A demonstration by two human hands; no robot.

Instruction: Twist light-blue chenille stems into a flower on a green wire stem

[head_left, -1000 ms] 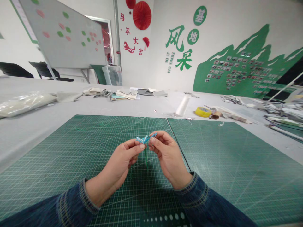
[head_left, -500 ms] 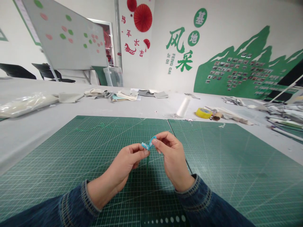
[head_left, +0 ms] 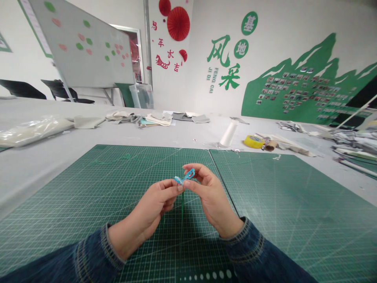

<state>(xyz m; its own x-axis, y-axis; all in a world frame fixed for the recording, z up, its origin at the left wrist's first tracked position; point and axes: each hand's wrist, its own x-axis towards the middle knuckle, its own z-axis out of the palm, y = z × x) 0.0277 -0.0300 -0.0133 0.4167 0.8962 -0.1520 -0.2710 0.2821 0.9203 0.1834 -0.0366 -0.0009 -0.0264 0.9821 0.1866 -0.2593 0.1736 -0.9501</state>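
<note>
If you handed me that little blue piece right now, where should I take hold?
Probably by the thin green strand, pinched from below: it seems to hang straight down, uncovered, while your left hand and right hand crowd the blue piece above.

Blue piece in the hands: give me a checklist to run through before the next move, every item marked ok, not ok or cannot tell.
1. Left hand pinching the blue piece: ok, between thumb and finger.
2. Right hand gripping firmly: cannot tell; its thumb tip is at the piece's base.
3. Green strand below the hands: ok, hanging down.
4. Join at the base: cannot tell, fingertips cover it.
5. Cutting mat free of loose green threads: not ok, some lie toward its far edge.
</note>
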